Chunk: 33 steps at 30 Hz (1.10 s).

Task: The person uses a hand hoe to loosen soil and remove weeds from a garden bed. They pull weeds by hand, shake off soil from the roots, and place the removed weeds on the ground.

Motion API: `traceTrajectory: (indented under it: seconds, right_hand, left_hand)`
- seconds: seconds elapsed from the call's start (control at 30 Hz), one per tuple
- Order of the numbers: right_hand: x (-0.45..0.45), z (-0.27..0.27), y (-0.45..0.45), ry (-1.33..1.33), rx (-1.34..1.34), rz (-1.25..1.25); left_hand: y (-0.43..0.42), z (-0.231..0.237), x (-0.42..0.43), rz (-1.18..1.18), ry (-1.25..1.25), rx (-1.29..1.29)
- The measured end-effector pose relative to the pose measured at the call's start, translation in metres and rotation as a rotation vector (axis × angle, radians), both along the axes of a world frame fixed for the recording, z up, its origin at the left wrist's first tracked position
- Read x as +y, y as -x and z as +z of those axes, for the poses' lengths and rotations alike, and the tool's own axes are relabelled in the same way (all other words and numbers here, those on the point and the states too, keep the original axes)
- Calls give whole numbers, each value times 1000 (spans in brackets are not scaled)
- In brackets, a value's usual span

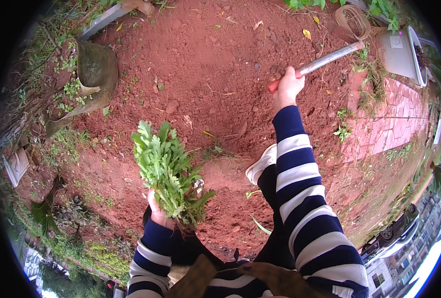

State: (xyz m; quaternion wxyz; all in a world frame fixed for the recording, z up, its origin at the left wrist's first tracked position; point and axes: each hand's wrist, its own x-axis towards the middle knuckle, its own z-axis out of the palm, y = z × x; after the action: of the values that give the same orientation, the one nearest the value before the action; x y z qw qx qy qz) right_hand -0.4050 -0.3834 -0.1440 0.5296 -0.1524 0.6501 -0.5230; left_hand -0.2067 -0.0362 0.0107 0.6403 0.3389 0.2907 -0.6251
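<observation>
My left hand (157, 208) holds a bunch of leafy green seedlings (164, 167) by the stems, with dark roots hanging at the lower end. The fingers are mostly hidden behind the leaves. Out in front, my right hand (292, 85) grips the red end of a metal-handled hoe (330, 59). The tool's brown blade (341, 32) is at the upper right, against a coiled tan strip. Loose reddish soil (213, 82) lies beneath both hands.
A white planter (397, 52) stands at the upper right, near pink paving (392, 119). At the left is a curved, dirty sheet (101, 70) beside weeds. My white shoe (262, 164) rests on the soil. A parked car (388, 234) shows at the lower right.
</observation>
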Motion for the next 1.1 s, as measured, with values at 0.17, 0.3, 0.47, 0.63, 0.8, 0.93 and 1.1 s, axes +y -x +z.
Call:
traceTrajectory:
  seconds: [0.17, 0.3, 0.47, 0.63, 0.8, 0.93, 1.1]
  right_hand:
    - [74, 36, 56, -302, 426, 540]
    - [59, 97, 104, -202, 378, 436]
    - [116, 112, 117, -53, 319, 286]
    - [149, 109, 128, -545, 600, 890]
    - [96, 158, 133, -343, 597, 831]
    - [71, 151, 113, -245, 618, 882]
    - [81, 120, 91, -421, 843, 1252]
  left_hand:
    - [26, 30, 1, -337, -391, -364]
    - [52, 92, -17, -229, -181, -226]
    - [85, 156, -52, -87, -198, 10]
    - [114, 197, -59, 6, -57, 160]
    - [136, 238, -41, -236, 126, -23]
    - [149, 221, -49, -346, 376, -46]
    - [147, 216, -65, -165, 168, 68]
